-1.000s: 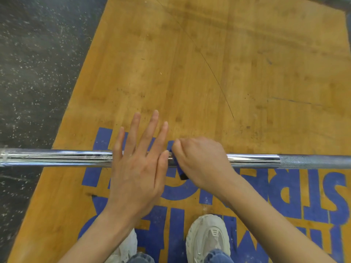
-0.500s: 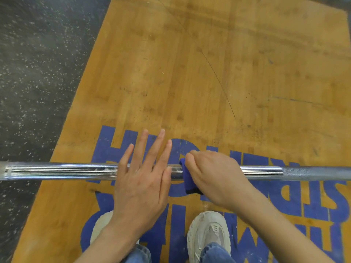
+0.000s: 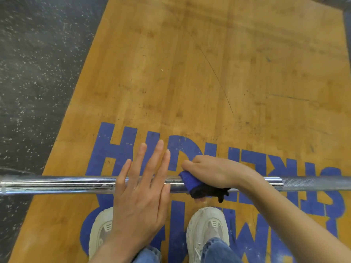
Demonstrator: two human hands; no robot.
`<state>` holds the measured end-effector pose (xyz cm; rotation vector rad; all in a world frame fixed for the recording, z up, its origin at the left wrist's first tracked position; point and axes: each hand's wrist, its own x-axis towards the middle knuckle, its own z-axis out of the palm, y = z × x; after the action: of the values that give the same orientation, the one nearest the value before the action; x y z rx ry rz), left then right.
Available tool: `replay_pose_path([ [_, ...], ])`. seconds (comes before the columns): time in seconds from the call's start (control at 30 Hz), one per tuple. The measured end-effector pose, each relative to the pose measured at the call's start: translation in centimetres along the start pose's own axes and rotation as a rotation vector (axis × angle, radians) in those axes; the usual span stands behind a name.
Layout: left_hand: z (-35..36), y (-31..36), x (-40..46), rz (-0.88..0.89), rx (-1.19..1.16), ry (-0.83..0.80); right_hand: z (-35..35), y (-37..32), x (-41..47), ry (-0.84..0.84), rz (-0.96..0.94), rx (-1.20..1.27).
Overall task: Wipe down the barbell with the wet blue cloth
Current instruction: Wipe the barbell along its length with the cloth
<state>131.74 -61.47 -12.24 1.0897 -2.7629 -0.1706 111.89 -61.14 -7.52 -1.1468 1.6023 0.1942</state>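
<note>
Barbell (image 3: 57, 185), chrome, lying left-right across the wooden platform (image 3: 190, 73); right hand (image 3: 214, 172) fingers clamped round blue cloth (image 3: 189, 182) wrapped on the shaft, left hand (image 3: 140, 196) flat, fingers straight, just beside it, unwiped length extending leftward.

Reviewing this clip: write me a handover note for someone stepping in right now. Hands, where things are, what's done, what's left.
Left hand: open, fingers straight, lying flat across the bar.
Right hand: grips the cloth, which is wrapped around the bar just right of the left hand.
Bar: runs left to right above the platform, in front of both shoes.
Done: cannot tell from this frame how much has been wiped.
Left: likely slide the cloth along the smooth sleeve on the left and the knurled section on the right.
</note>
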Motion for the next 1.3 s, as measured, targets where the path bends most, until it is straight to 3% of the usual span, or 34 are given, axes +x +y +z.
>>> replay_pose_path([
  [0.07, 0.0, 0.1, 0.0, -0.003, -0.008, 0.013, 0.4, 0.7, -0.7, 0.074, 0.016, -0.153],
  [0.13, 0.1, 0.0, 0.2, 0.002, -0.001, 0.019, 3.2, 0.3, -0.4, 0.377, -0.091, -0.467],
  [0.23, 0.2, -0.1, 0.5, -0.014, -0.019, 0.029, 7.3, 0.2, -0.2, 0.938, -0.209, -0.382],
  [0.3, 0.2, 0.0, 0.9, -0.019, -0.034, 0.03, 9.4, 1.9, -0.5, 1.134, -0.27, -0.314],
  [0.43, 0.1, -0.4, 1.8, -0.028, -0.038, 0.038, 9.7, 0.6, 0.4, 1.175, -0.215, -0.305],
  [0.57, 0.0, -0.7, 2.7, -0.023, -0.059, 0.043, 8.6, 2.7, 0.4, 1.185, -0.299, -0.375],
  [0.73, 0.1, -1.0, 4.1, -0.016, -0.088, 0.071, 8.4, 1.1, 1.8, 1.278, -0.169, -0.272],
  [0.87, -0.4, -1.8, 4.8, 0.028, -0.191, 0.1, 8.1, 1.0, 2.6, 1.264, -0.307, -0.413],
  [0.93, -0.6, -3.2, 4.2, 0.013, -0.221, 0.111, 8.3, 3.0, 1.9, 1.287, -0.252, -0.443],
  [1.0, -0.5, -4.8, 3.4, -0.021, -0.197, 0.114, 8.6, 2.0, 2.3, 1.302, -0.188, -0.393],
  [1.1, 0.1, -6.0, 3.5, -0.004, -0.135, 0.108, 9.0, -1.9, 4.6, 1.267, -0.289, -0.413],
  [1.17, 0.3, -6.1, 4.0, 0.012, -0.129, 0.118, 8.4, -0.9, 4.8, 1.253, -0.319, -0.485],
  [1.3, 0.3, -6.2, 4.5, -0.002, -0.144, 0.127, 7.9, 1.5, 3.4, 1.301, -0.177, -0.421],
])
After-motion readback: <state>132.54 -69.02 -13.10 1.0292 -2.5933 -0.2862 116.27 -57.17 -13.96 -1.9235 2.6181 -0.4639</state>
